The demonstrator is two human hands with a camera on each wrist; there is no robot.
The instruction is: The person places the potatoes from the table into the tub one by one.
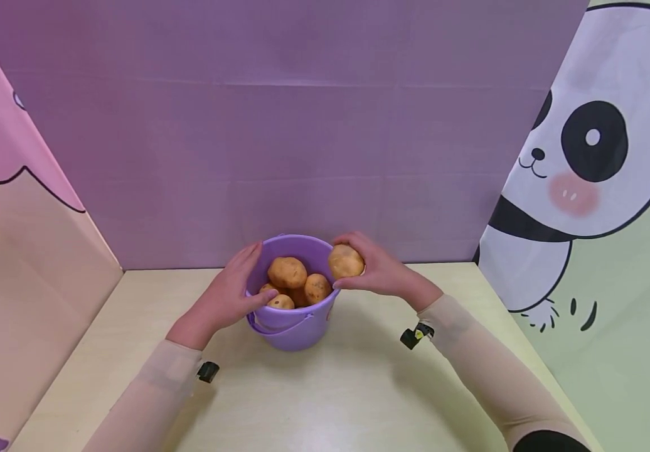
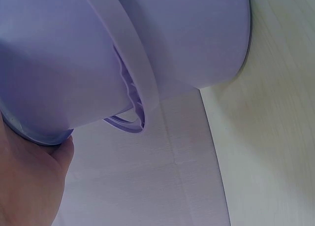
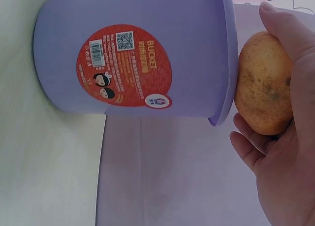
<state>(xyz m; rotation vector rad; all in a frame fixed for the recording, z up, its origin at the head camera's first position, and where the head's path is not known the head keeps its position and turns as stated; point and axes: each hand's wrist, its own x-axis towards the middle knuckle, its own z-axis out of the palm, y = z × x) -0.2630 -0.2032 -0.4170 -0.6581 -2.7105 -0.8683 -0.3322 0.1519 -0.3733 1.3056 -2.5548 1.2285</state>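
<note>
Your right hand (image 1: 378,270) has its fingers (image 3: 248,149) curled round a potato (image 1: 346,261) at the bucket (image 1: 293,320) rim. Your left hand (image 1: 229,295) clasps the bucket's side, likely steadying it on the table (image 1: 325,395). More potatoes (image 1: 293,282) lie inside.

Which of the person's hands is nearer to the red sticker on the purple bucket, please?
Right. The right hand holds a potato at the rim on the side bearing the red sticker; the left hand grips the bucket on the opposite side.
</note>
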